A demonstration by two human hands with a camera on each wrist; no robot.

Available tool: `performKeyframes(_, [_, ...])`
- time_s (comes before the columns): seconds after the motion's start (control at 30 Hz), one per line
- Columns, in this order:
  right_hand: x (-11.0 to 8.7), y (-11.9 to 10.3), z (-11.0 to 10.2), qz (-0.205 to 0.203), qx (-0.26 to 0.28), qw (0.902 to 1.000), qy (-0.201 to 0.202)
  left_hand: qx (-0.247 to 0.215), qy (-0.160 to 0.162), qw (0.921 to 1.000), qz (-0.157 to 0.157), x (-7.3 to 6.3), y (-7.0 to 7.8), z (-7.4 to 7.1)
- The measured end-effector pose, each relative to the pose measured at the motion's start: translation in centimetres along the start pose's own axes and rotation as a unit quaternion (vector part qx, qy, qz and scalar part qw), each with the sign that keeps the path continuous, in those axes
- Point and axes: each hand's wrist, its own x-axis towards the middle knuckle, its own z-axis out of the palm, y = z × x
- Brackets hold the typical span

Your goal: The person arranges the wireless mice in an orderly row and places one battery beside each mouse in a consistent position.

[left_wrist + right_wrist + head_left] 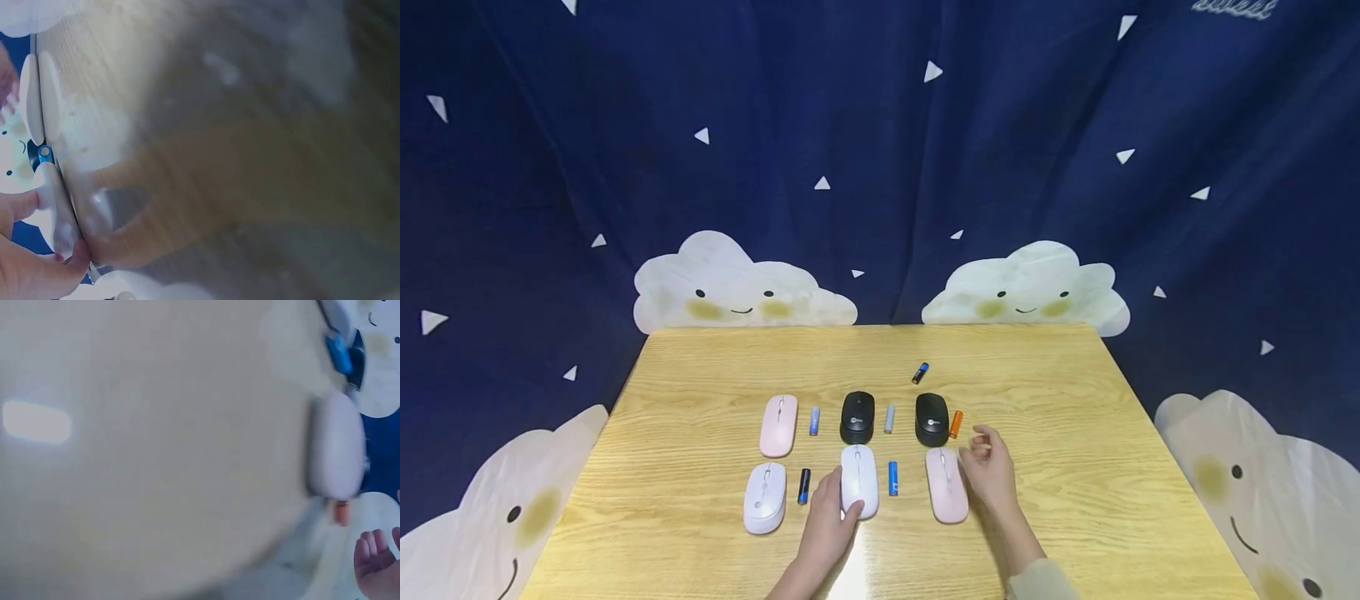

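In the head view my left hand point(829, 525) grips a white computer mouse point(860, 479) by its sides, thumb on the right edge and fingers on the left. The left wrist view shows the same white mouse point(57, 215) between thumb and fingers, at the table surface. My right hand point(991, 471), loosely bent and holding nothing, hovers just right of a pink mouse point(947, 485). In the right wrist view the right hand point(380, 565) shows its palm side, apart from the pink mouse point(340, 447). A blue battery point(892, 478) lies between the two mice.
Behind stand two black mice point(857, 417), a second pink mouse point(778, 425), and an orange battery point(956, 423). Another white mouse point(765, 498) lies at left beside a dark battery point(804, 486). More batteries lie among them, one dark battery point(921, 372) farther back on the wooden table point(1097, 500).
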Motion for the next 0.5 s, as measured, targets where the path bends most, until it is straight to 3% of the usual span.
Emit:
performKeyframes(0.23, [5.3,-3.3,1.0,-0.06,-0.059,0.9962,-0.023,0.003,0.002,1.0,0.001,-0.1,0.0,-0.1])
performKeyframes(0.5, [9.5,-4.9,3.6,-0.096,-0.102,0.9881,-0.063,0.007,-0.004,1.0,-0.003,0.0,-0.1,-0.1])
